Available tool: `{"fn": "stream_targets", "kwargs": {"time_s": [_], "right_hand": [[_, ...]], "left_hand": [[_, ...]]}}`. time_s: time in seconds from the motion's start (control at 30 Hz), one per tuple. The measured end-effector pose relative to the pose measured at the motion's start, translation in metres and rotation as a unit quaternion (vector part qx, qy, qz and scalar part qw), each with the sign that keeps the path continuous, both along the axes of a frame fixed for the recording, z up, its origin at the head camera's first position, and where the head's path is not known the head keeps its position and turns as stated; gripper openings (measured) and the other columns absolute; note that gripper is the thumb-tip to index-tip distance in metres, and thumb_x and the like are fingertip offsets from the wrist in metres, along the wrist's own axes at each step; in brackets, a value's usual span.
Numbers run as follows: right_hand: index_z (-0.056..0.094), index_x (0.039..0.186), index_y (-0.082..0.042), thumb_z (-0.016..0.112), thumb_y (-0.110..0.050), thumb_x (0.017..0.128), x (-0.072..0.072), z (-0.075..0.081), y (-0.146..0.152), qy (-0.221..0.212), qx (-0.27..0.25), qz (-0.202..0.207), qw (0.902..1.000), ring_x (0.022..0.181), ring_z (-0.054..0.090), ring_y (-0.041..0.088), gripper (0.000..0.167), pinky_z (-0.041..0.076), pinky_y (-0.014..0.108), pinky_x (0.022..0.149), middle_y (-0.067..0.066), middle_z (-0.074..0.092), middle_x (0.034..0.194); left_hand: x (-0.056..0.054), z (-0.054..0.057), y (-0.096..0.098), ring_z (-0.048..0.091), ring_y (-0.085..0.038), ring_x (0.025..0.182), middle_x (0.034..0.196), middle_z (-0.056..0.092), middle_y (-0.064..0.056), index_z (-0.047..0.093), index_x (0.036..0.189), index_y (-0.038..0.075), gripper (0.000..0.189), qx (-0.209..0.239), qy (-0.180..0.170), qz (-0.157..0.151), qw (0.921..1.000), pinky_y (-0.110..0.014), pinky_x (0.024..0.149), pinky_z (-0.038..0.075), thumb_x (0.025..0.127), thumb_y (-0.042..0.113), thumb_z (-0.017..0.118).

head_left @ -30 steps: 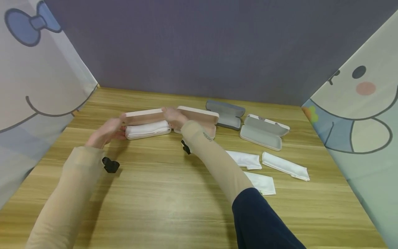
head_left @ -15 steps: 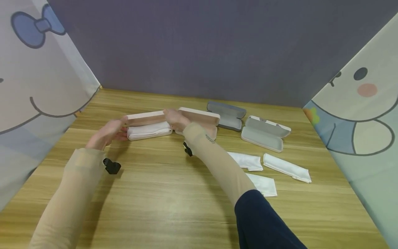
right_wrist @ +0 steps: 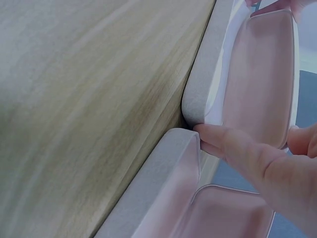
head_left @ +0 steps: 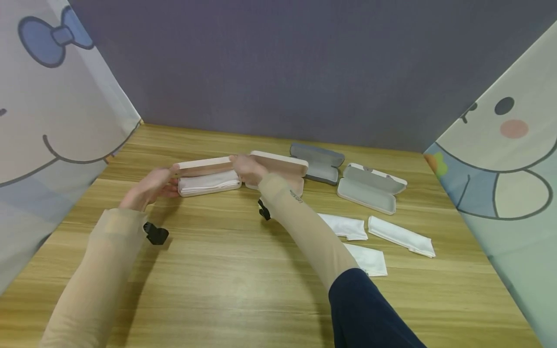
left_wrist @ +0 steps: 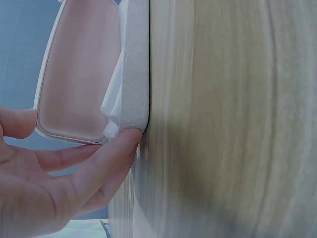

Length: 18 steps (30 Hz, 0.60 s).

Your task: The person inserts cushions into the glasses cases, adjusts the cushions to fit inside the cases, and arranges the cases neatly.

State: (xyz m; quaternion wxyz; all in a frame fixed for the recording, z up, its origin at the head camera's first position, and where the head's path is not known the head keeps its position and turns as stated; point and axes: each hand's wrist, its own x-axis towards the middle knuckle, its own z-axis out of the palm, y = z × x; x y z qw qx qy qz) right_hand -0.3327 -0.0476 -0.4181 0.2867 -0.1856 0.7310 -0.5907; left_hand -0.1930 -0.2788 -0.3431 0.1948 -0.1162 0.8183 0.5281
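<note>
An open glasses case [head_left: 202, 163] with a pink lining stands at the left of the row, a folded white cloth [head_left: 209, 181] lying in its base. My left hand [head_left: 150, 186] holds its left end; the left wrist view shows the thumb [left_wrist: 19, 122] on the lid's edge and fingers on the base corner. At the other end, my right hand [head_left: 250, 170] has its thumb against the lid and its forefinger [right_wrist: 223, 139] on the base corner. Beside that hand is a second open pink-lined case [head_left: 280, 164], partly hidden by it.
A dark grey case [head_left: 319, 157] and a pale case with a grey lining [head_left: 367, 191] stand open farther right. Folded white cloths [head_left: 400, 236] lie in front of them, some partly behind the right forearm. A grey panel [head_left: 278, 72] closes off the back.
The left case's lid has tipped slightly forward and down over the cloth. Both hands keep their places at its ends. The head view has shifted a little.
</note>
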Motion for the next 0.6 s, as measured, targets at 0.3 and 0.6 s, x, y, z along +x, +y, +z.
{"fn": "stream_targets", "kwargs": {"time_s": [0.3,0.6], "right_hand": [[0.053,0.066,-0.001,0.024,-0.033,0.106,0.076,0.108,0.009,0.012,0.2,0.015,0.9796,0.038,0.022,0.006,0.059,0.039,0.021,0.052,-0.002,0.045,0.053],[0.012,0.154,-0.007,0.026,-0.031,0.106,0.074,0.107,0.011,-0.021,0.177,0.013,0.9839,0.149,0.017,0.02,0.055,0.029,0.037,0.118,0.007,0.009,0.163]], "left_hand": [[0.002,0.0,0.001,0.052,-0.014,0.091,0.13,0.034,-0.03,-0.001,0.148,-0.013,0.072,0.007,0.003,-0.001,1.0,-0.021,0.081,0.054,0.103,0.041,0.013],[0.002,0.0,0.001,0.045,-0.028,0.111,0.142,0.022,-0.038,-0.006,0.148,-0.012,0.072,0.012,0.008,-0.015,0.9998,-0.021,0.085,0.053,0.103,0.041,0.01]]}}
